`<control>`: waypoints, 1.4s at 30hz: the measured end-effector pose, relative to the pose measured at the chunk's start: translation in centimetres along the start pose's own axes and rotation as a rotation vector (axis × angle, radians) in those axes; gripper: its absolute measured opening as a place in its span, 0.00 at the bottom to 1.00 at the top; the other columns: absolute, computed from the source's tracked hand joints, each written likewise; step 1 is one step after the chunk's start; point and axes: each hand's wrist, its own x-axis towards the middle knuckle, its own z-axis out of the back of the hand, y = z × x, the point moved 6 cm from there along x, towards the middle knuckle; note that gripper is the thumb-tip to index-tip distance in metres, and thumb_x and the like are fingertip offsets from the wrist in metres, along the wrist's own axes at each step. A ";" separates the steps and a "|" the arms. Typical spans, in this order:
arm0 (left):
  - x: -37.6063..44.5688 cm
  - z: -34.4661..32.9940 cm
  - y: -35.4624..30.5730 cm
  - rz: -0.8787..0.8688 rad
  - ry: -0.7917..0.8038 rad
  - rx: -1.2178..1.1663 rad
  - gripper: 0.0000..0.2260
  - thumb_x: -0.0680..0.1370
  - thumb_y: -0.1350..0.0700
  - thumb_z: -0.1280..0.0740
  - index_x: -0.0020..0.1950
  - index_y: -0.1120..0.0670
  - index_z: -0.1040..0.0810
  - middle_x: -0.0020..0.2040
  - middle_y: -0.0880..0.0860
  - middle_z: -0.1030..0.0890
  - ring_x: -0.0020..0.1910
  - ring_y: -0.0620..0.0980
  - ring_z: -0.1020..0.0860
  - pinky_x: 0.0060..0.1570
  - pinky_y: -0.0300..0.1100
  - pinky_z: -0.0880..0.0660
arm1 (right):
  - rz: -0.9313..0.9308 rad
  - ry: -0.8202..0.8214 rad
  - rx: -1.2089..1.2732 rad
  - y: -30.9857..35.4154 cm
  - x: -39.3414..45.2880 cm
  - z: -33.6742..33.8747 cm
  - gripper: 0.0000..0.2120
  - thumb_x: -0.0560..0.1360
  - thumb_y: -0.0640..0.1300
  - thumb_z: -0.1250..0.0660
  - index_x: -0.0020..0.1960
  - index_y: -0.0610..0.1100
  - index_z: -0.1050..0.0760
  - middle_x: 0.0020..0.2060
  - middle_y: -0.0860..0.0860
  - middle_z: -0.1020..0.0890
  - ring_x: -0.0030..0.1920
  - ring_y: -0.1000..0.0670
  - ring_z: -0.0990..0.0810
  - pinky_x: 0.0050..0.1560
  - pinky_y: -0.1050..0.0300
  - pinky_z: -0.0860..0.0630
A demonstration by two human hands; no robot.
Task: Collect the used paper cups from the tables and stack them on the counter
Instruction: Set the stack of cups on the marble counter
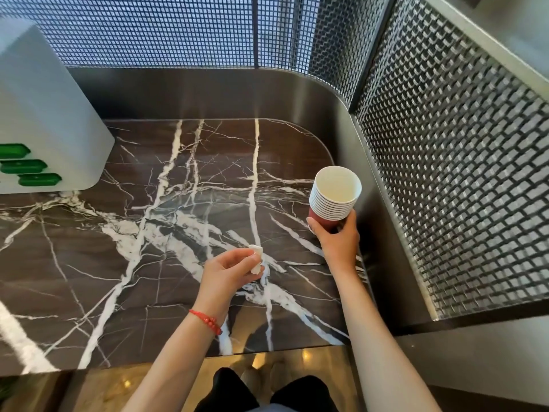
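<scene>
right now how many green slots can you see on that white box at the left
3, stepped down the front of the white box: top, middle, bottom. The frame's left edge cuts the box, so more may be hidden.

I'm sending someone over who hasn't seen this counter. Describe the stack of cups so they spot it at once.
Start at the dark marble counter with white veins and follow it to its rounded right corner by the metal mesh wall. There the right hand holds the stack of cups: red outside, white inside, many nested rims.

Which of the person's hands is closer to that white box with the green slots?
Left. The left hand, pinching a crumpled tissue, is nearer the white box; the right hand holds the cup stack farther right.
</scene>
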 end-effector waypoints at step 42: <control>-17.2 9.2 16.1 0.089 -0.175 0.134 0.03 0.72 0.62 0.30 0.45 0.58 0.18 0.43 0.57 0.17 0.44 0.53 0.18 0.42 0.42 0.19 | 0.421 0.585 -0.748 -5.1 -29.0 6.0 0.24 0.75 0.44 0.32 0.68 0.36 0.31 0.65 0.41 0.26 0.67 0.43 0.29 0.68 0.52 0.37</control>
